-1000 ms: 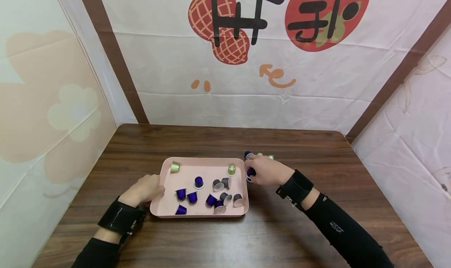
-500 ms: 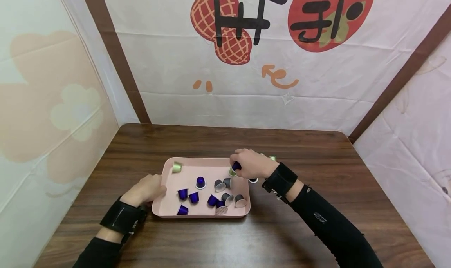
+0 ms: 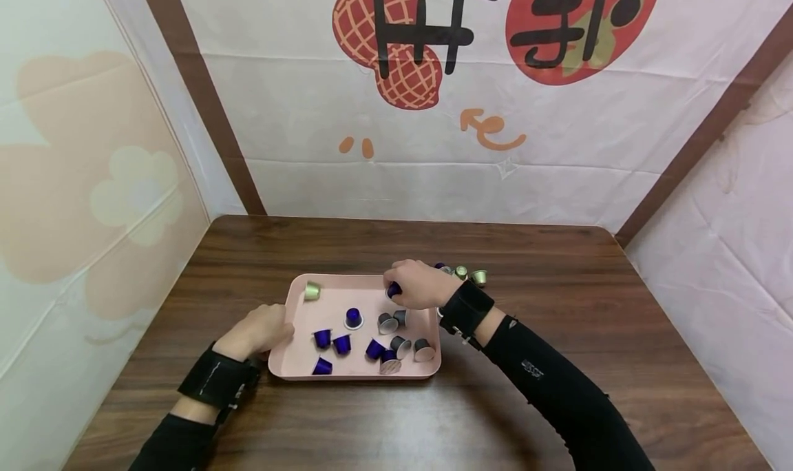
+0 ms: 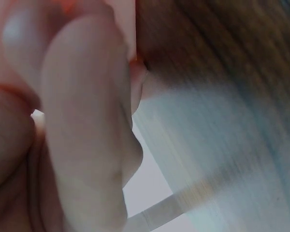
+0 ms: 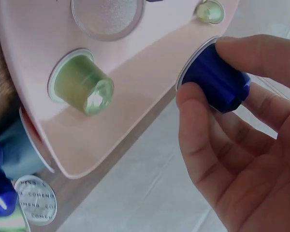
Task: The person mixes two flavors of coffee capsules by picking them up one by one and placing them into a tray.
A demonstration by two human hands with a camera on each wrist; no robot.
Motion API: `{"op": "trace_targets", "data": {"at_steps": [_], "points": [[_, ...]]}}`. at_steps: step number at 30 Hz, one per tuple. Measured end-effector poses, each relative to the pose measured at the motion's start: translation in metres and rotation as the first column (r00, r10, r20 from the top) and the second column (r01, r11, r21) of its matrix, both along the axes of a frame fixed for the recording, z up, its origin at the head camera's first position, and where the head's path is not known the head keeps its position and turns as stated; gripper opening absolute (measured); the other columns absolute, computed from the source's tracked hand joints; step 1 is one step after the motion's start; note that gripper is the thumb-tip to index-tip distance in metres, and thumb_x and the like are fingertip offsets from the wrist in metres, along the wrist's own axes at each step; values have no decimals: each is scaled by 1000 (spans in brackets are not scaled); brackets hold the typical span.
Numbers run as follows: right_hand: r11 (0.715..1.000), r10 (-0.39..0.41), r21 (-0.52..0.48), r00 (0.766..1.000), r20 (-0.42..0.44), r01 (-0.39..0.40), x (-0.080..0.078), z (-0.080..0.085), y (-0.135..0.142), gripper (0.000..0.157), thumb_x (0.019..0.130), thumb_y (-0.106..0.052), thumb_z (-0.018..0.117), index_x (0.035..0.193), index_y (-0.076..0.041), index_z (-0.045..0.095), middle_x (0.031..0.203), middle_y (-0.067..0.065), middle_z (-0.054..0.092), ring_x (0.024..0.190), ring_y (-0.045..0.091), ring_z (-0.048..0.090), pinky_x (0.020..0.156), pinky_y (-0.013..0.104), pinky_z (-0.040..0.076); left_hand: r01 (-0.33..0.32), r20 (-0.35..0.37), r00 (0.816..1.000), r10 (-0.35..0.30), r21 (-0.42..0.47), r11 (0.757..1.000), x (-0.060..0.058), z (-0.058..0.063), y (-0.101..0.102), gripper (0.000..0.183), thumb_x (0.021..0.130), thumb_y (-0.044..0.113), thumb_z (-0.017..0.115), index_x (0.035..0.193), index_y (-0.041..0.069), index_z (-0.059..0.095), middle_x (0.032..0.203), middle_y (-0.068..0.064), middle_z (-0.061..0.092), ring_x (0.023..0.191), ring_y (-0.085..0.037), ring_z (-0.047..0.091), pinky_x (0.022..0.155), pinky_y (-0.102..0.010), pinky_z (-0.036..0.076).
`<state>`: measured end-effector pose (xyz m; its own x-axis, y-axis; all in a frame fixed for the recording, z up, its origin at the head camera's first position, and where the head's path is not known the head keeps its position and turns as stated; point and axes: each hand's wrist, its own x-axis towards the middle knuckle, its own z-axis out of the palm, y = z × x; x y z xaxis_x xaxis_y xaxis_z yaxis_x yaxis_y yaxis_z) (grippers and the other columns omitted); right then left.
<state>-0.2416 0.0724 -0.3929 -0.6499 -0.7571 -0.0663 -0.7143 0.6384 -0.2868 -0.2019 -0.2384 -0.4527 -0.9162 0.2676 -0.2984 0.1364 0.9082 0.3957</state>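
Observation:
My right hand point(image 3: 418, 285) pinches a dark blue coffee capsule point(image 5: 215, 77) between thumb and fingertips, over the far right part of a pink tray point(image 3: 347, 288). In the right wrist view its silvery rim faces the tray. On the left, my other hand point(image 3: 259, 330) grips the tray's left edge; its curled fingers point(image 4: 84, 116) fill much of the left wrist view. Several blue capsules point(image 3: 342, 345) and grey capsules point(image 3: 424, 350) are scattered in the tray. One green capsule point(image 3: 312, 291) lies in the far left corner, another green capsule point(image 5: 84, 84) stands near the far right corner, hidden in the head view.
Beyond the tray's right side, loose green capsules point(image 3: 479, 277) and a blue capsule point(image 3: 440, 266) sit on the brown wooden table point(image 3: 545, 333). My right forearm partly covers that group. A printed cloth point(image 3: 297, 113) hangs behind the table.
My right hand has picked up the blue capsule from the table right of the tray and carried it left over the tray. The left hand stays at the tray's edge.

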Motion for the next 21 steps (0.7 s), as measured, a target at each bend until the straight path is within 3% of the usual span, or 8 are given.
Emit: {"op": "trace_targets", "data": {"at_steps": [11, 21], "points": [[999, -14, 36, 999, 31, 13, -6, -8, -14, 16, 87, -8, 62, 102, -7, 66, 95, 4, 58, 76, 14, 49, 65, 24, 43, -13, -4, 1000, 13, -13, 1000, -2, -2, 2, 12, 81, 11, 52, 74, 3, 54, 63, -8, 52, 48, -18, 51, 43, -28, 40], [997, -53, 61, 998, 44, 50, -8, -7, -4, 28, 85, -6, 61, 113, -6, 63, 105, 6, 59, 89, 15, 56, 76, 28, 48, -16, 0, 1000, 16, -18, 1000, 0, -2, -1, 12, 81, 11, 52, 74, 2, 55, 64, -8, 53, 50, -18, 52, 43, -29, 41]]}}
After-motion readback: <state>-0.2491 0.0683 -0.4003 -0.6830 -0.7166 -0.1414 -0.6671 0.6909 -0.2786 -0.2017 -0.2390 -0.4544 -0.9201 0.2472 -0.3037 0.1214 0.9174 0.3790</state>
